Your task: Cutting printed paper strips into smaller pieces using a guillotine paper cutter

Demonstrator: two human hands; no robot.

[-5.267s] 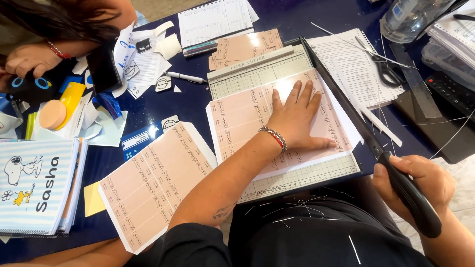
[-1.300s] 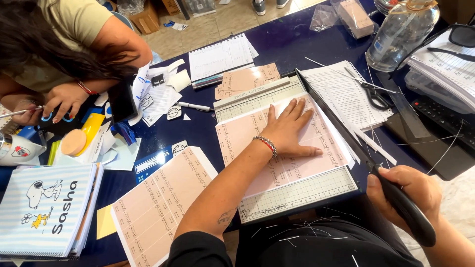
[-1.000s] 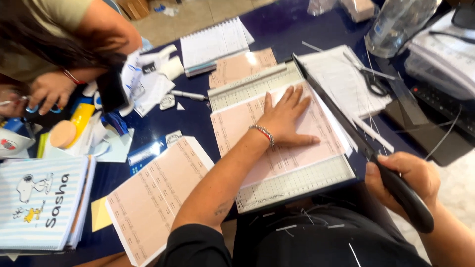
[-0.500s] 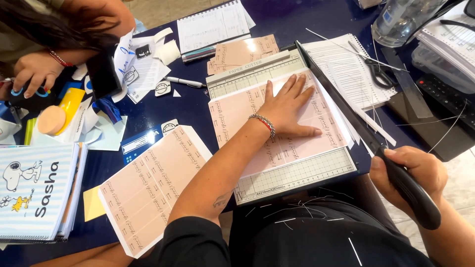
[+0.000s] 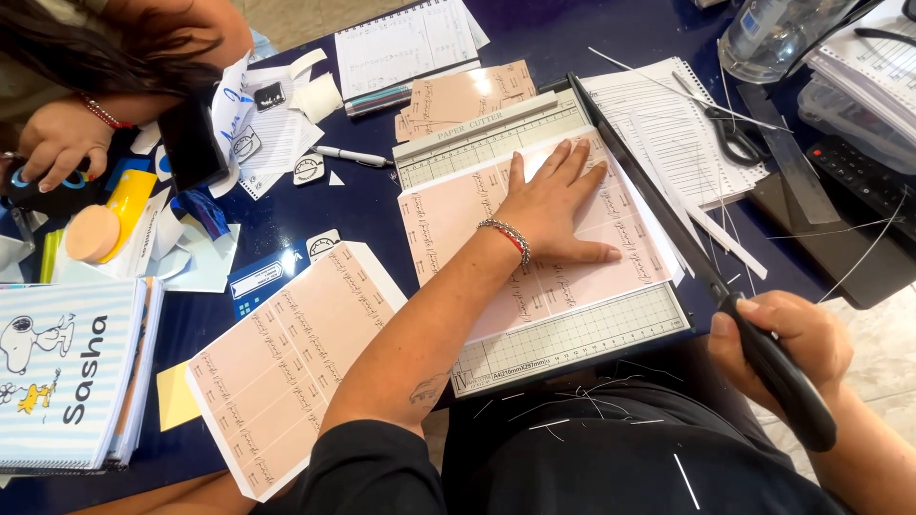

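One grey gridded paper cutter board is lying at centre. One pink printed sheet is resting on it; one left hand is pressing flat, fingers spread wide, toward 1 o'clock. One right hand, at 4 o'clock, is gripping the black cutter blade handle. A second pink sheet is lying at 8 o'clock. Since half a second earlier, both hands are keeping their places. The handle's far end is partly hidden by fingers.
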